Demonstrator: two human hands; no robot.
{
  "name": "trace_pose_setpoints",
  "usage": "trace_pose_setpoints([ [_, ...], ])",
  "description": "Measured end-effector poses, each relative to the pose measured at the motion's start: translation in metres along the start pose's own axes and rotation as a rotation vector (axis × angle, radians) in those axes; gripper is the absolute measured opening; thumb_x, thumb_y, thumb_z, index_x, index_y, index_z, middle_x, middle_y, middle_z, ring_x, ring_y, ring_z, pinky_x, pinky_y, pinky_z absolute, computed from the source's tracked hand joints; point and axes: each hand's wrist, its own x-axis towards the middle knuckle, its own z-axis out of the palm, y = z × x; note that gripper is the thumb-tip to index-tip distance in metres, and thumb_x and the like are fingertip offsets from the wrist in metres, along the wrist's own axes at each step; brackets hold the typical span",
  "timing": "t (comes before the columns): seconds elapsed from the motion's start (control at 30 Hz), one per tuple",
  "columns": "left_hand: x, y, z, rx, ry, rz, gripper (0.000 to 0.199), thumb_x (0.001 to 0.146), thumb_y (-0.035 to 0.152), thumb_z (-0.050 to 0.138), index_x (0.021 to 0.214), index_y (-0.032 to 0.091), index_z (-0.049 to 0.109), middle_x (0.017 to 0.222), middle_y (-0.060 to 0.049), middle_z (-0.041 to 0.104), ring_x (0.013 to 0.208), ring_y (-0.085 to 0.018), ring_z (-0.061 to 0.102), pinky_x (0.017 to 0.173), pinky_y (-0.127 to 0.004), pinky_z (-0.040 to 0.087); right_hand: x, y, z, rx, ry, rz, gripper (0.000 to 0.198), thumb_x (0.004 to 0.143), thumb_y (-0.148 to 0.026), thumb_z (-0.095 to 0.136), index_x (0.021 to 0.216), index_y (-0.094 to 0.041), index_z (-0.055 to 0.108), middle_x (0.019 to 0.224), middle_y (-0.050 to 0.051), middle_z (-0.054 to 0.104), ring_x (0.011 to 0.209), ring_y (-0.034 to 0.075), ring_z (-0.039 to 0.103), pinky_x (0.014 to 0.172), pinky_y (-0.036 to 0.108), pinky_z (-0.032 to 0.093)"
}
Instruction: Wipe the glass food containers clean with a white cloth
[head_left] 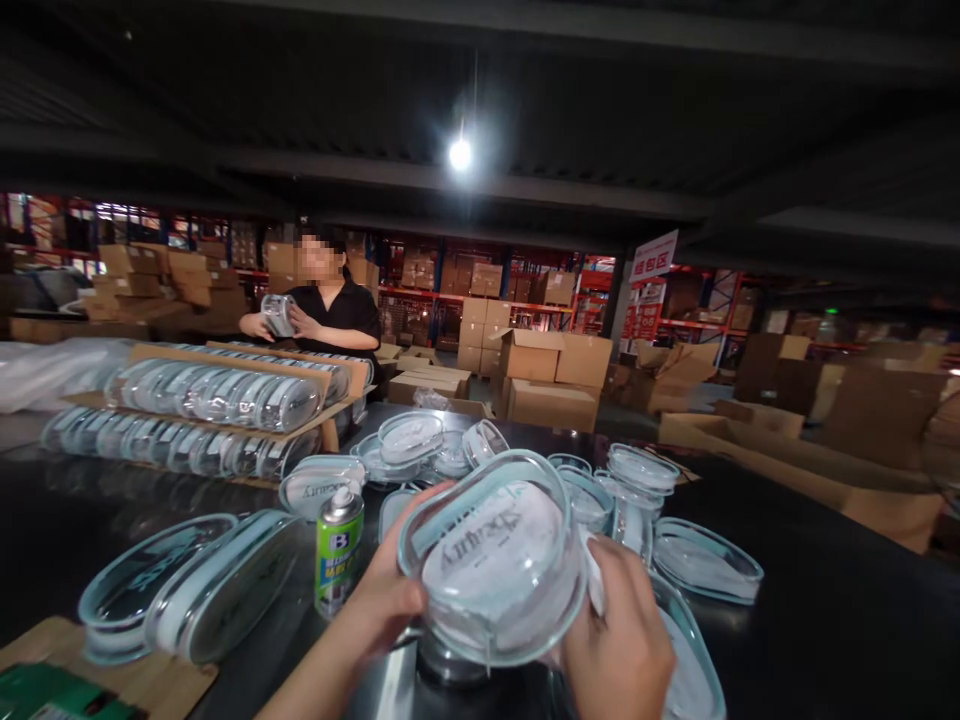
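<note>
A clear, oval cosmetic bag (499, 550) with pale teal trim is held up in front of me, its flat side with dark lettering turned towards me. My left hand (394, 575) grips its left side, thumb on the near face. At the bag's right edge, my right hand (619, 625) is closed on a white cloth or tissue (592, 572) that meets the bag. Just left of my left hand stands a green spray can (339, 550) with a white top. Under the bag, part of the dark table is hidden.
More clear bags (225, 585) lie at left, with others (409, 440) behind and to the right (707, 560). Rows of bags sit in cardboard (217, 395) at back left. Across the table, a person (337, 310) handles a similar bag. Cardboard boxes (555, 375) stand beyond the table.
</note>
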Motion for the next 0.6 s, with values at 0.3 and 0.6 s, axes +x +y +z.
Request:
trace_pose_setpoints([
  [0.3,-0.003,-0.012,0.001,-0.24,0.106,-0.258,0.066,0.063,0.061,0.077,0.119,0.028,0.066,0.114,-0.006,0.072,0.119,-0.035,0.059,0.102,-0.049,0.047,0.01,-0.003,-0.01,0.127,0.032,0.012,0.02,0.097,-0.026,0.045,0.097,-0.013,0.06,0.097,0.01,0.064,0.089,0.018,0.062,0.082,0.026,0.044],
  [0.6,-0.001,-0.009,0.004,-0.325,0.146,-0.311,0.056,0.061,0.063,0.079,0.1,0.023,0.074,0.092,-0.007,0.077,0.102,-0.033,0.069,0.093,-0.049,0.053,0.012,-0.005,-0.011,0.124,0.081,-0.039,0.016,0.097,-0.024,0.048,0.095,-0.013,0.06,0.094,0.01,0.064,0.087,0.018,0.062,0.081,0.026,0.044],
])
